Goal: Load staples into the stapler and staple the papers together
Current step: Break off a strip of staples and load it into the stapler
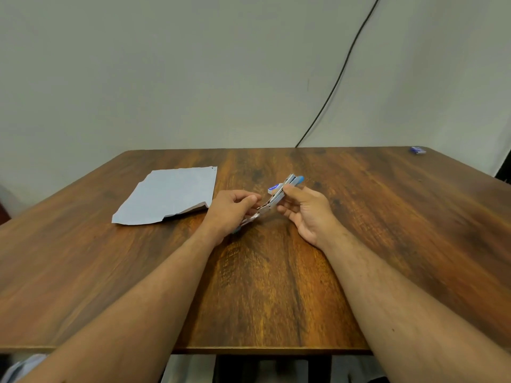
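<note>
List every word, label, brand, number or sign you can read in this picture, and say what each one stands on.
No text can be read anywhere in this view.
Small box behind the stapler: blue print on its face, too blurred to read.
Small blue box at the table's far right corner: too small to read.
Papers: no print visible; a tiny dark mark at the far corner is not legible.
Stapler: no brand or marking can be made out.

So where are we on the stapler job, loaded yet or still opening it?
Done: the stapler is swung open, held by both hands, left hand and right hand. In hand: loading; whether staples are in is unclear. A small box lies behind it. Left: closing it and stapling the papers, lying untouched on the table.
</note>
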A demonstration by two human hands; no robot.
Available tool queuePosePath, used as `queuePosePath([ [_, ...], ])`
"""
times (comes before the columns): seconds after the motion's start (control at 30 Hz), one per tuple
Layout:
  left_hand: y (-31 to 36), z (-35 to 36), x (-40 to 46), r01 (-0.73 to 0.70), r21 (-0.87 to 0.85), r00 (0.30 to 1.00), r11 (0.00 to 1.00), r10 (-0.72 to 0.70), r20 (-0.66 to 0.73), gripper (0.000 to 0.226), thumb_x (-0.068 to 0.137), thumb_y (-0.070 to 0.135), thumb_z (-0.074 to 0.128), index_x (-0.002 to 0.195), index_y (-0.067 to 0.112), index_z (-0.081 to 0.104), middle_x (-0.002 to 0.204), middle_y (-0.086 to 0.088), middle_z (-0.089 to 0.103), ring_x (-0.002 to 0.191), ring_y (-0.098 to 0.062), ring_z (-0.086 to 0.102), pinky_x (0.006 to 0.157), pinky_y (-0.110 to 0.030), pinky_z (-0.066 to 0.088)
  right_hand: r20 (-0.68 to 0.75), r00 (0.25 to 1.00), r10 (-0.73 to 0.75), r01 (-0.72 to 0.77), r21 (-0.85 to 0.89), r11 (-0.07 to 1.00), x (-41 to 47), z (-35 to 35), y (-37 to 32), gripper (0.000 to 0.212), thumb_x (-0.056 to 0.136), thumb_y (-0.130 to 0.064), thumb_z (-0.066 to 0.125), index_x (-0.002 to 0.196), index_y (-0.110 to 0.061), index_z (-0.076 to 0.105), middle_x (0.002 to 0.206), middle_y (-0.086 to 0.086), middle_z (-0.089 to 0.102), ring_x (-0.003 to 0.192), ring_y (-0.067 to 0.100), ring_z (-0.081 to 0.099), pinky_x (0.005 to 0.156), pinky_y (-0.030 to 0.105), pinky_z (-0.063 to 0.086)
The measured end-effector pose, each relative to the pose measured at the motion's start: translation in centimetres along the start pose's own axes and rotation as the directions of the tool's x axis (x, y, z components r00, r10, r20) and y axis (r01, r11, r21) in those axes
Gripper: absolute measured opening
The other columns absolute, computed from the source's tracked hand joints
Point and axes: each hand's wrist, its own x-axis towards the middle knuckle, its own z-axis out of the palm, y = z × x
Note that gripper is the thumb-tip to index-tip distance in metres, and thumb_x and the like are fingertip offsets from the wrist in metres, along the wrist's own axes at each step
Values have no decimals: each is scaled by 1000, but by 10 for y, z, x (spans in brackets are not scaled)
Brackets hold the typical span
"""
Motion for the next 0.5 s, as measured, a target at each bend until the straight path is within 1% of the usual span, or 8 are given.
queuePosePath([
  [0.07, 2, 1, 2, 32, -76, 999, 997, -33, -15, 25, 103, 19, 55, 122, 17, 72, 105, -2, 76, 96, -16, 72, 90, -36, 60, 21, 1000, -13, 13, -24, 1000, -1, -3, 0, 22, 95, -9, 65, 117, -2, 66, 111, 18, 74, 91, 23, 71, 74, 30, 57],
  [0.13, 4, 6, 3, 34, -159, 998, 987, -42, -52, 28, 103, 18, 55, 127, 15, 69, 104, -3, 75, 96, -16, 73, 91, -37, 61, 39, 998, -45, 47, -64, 997, -2, -5, 0, 25, 94, -6, 66, 119, -4, 65, 113, 17, 75, 95, 23, 72, 77, 32, 58],
  [0.17, 4, 9, 5, -15, -117, 995, 993, 3, -101, 28, 102, 19, 56, 126, 16, 70, 104, -1, 75, 96, -14, 73, 90, -35, 61, 40, 997, -68, 71, -80, 994, -1, -5, 1, 24, 93, -4, 66, 116, -8, 66, 110, 15, 76, 93, 22, 73, 77, 33, 58],
  [0.23, 3, 16, 5, -153, 106, 966, 983, 171, -192, 26, 100, 26, 58, 120, 21, 73, 105, 6, 76, 98, -9, 71, 90, -30, 58, 40, 992, -122, 126, -115, 985, -1, -3, 1, 25, 90, 1, 68, 112, -11, 67, 102, 12, 76, 90, 22, 73, 74, 32, 60],
  [0.27, 2, 19, 4, -211, 191, 945, 959, 251, -212, 26, 100, 29, 59, 119, 23, 75, 108, 7, 76, 101, -7, 69, 90, -28, 56, 49, 989, -141, 147, -136, 980, 0, -3, 2, 28, 89, 3, 69, 113, -11, 67, 100, 12, 75, 90, 23, 73, 74, 32, 60],
  [0.3, 2, 21, 3, -261, 228, 927, 938, 310, -213, 27, 99, 30, 60, 120, 23, 75, 111, 8, 76, 104, -6, 68, 91, -26, 55, 66, 987, -148, 157, -159, 975, 1, -3, 3, 29, 88, 4, 70, 113, -11, 68, 100, 12, 76, 91, 25, 73, 76, 34, 61],
  [0.4, 1, 21, 3, -367, 217, 901, 905, 403, -159, 30, 98, 30, 63, 126, 24, 72, 120, 7, 74, 109, -3, 66, 93, -23, 54, 124, 985, -117, 146, -261, 954, 1, -4, 3, 28, 87, 2, 71, 110, -15, 73, 104, 8, 78, 99, 25, 75, 87, 45, 61],
  [0.5, -2, 20, 4, -399, 184, 895, 898, 425, -134, 28, 95, 29, 68, 122, 24, 74, 115, 8, 76, 107, -3, 68, 97, -33, 57, 141, 977, -162, 205, -390, 897, 1, -5, 4, 28, 88, -3, 72, 109, -22, 76, 105, 2, 78, 102, 21, 74, 89, 48, 61],
])
